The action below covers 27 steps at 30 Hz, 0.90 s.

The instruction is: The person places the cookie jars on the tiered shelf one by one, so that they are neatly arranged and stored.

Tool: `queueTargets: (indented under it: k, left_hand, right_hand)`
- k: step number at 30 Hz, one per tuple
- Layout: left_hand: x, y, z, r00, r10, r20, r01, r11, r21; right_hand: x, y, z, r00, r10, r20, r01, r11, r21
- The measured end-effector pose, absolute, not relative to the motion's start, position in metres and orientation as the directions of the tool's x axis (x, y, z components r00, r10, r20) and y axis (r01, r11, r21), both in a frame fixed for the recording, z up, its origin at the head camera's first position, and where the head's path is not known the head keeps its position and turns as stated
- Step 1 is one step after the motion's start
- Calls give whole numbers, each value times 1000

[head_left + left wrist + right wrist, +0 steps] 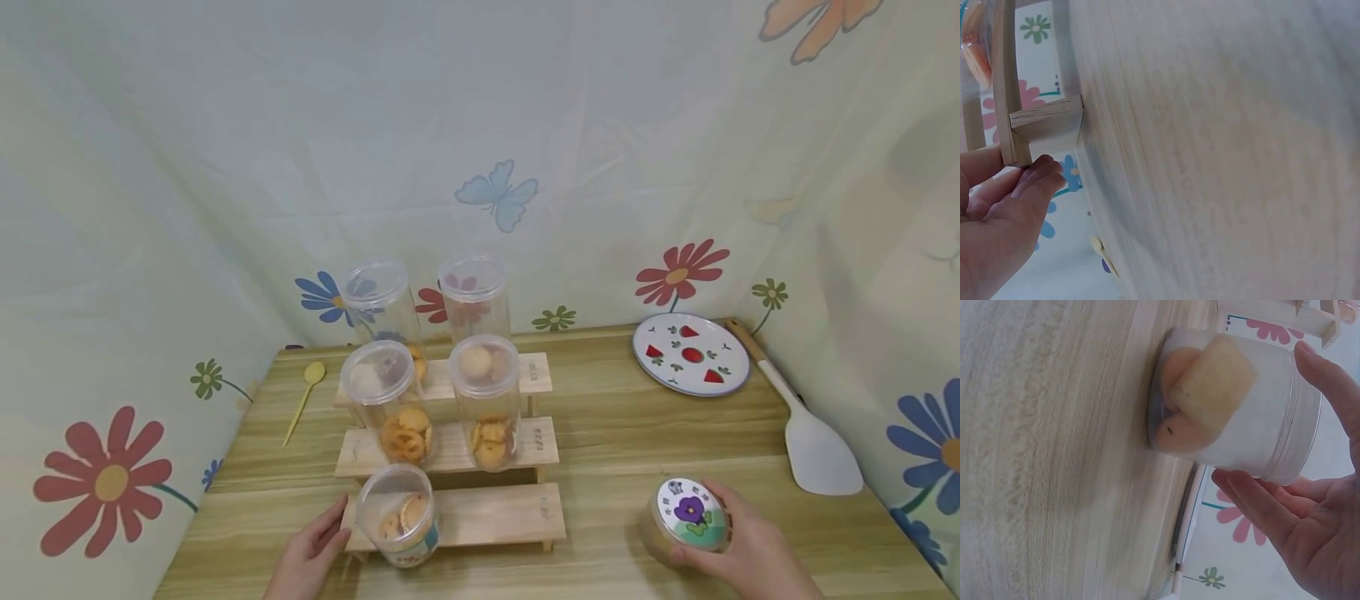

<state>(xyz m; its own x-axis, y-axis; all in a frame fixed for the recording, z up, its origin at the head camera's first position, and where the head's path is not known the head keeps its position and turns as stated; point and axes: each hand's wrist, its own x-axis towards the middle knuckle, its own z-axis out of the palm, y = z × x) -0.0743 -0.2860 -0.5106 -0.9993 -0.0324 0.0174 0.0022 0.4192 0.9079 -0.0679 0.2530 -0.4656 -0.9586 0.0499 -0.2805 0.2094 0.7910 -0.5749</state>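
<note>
My right hand [738, 537] grips a short clear jar [1260, 381] around its lid end, thumb on one side and fingers on the other. Its lid [692, 512] bears a purple flower picture, and cookies [1210, 387] lie inside. The jar's base is at the tabletop. At the left end of the lowest step of a wooden tiered stand [502, 512], my left hand [311, 554] pinches the board end [1016, 150] between thumb and fingers. Beside that hand, a clear jar of cookies [397, 521] stands on the same step.
Tall clear canisters [491, 417] with snacks stand on the stand's upper steps. A yellow spoon [307, 392] lies at the left. At the back right are a plate with red fruit prints [701, 379] and a white spatula [821, 454]. Flowered cloth [225, 208] surrounds the wooden table [600, 400].
</note>
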Motion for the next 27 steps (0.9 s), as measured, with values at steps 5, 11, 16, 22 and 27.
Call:
queueTargets:
  k: [5,11,16,22,27]
  left_hand:
    - [-74,-286,-509,-999,-30,-16,-27,422,906]
    - [-74,-285,-504,-996,-27,-80,-84,430,899]
    - [-75,-285,-502,-993,-26,-111,-111,430,896]
    - [-74,-284,-502,-995,-25,-96,-97,432,896]
    - [-74,-285,-504,-996,-26,-81,-84,437,896]
  right_hand:
    - [-67,251,-464,-959,56,-276,210,795,-570]
    - [-67,249,-461,-964,56,-259,201,793,-575]
    - [-65,243,-455,-970,65,-234,192,795,-576]
    - [-61,232,-452,-990,55,-131,123,791,-600]
    - [-59,221,-449,-997,51,-65,81,777,-624]
